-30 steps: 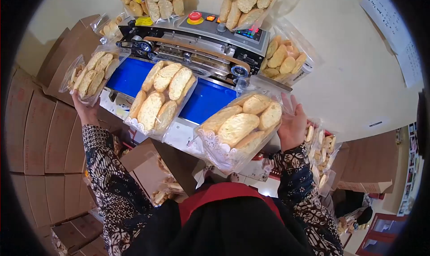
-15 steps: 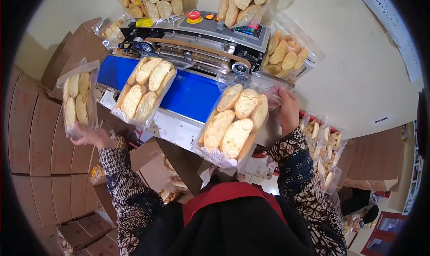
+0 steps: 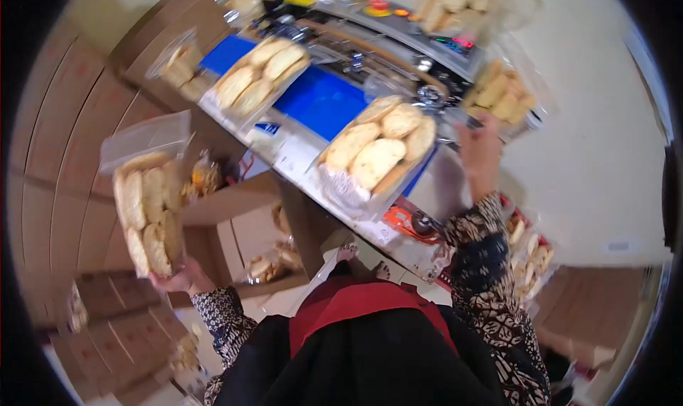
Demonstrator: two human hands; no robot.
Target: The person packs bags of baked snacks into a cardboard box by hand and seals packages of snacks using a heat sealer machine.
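Observation:
My left hand [image 3: 178, 276] grips the bottom of an upright clear bag of bread slices [image 3: 151, 214] at the left. At the upper right my right hand [image 3: 480, 150] is closed on the top end of another bread bag [image 3: 377, 150], which lies at the sealing machine's right end. A third bread bag [image 3: 260, 77] rests on the blue conveyor belt [image 3: 320, 100], with its top toward the sealing machine [image 3: 370, 47]. My right fingertips are blurred.
An open cardboard box [image 3: 295, 228] with bagged bread stands below the machine. Stacked cartons [image 3: 64, 114] line the left side. More bread bags [image 3: 501, 93] stand behind the machine, and others [image 3: 530, 257] sit at the right.
The view has shifted. My left hand has lowered its bag and moved it away from the machine. Both bags at the machine have shifted along it; my right hand remains at the right bag's top.

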